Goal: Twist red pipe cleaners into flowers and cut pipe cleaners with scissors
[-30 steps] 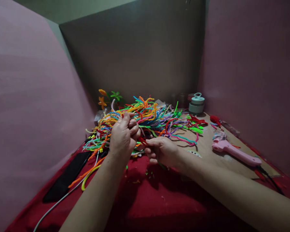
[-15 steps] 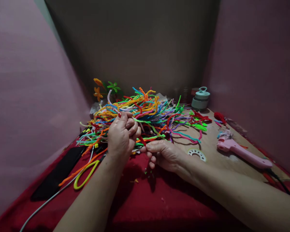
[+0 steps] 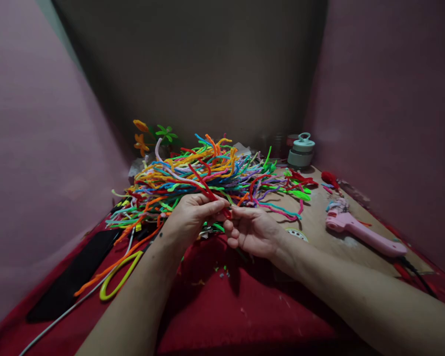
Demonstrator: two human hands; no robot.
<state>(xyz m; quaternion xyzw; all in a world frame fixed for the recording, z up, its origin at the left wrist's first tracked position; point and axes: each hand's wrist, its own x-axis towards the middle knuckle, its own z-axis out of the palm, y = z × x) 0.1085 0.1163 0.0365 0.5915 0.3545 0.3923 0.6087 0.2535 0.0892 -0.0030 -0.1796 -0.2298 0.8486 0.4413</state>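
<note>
A red pipe cleaner is pinched between the thumb and fingers of my left hand. It looks doubled over, with its free ends pointing up and away to the left. My right hand holds its near, bent end between thumb and forefinger, while the other fingers curl loosely below. Both hands almost touch at that end. Just beyond them spreads a large heap of multicoloured pipe cleaners, some partly hidden by my left hand.
On the right, a pink hot-tool with a cord lies on a brown board. A mint-lidded jar stands behind. To the left are a black flat object, a yellow-handled tool and a white cable. Orange and green flowers stand at the back.
My left hand has turned and lowered toward my right hand, so the red pipe cleaner now shows above its fingers. The view has shifted slightly.
</note>
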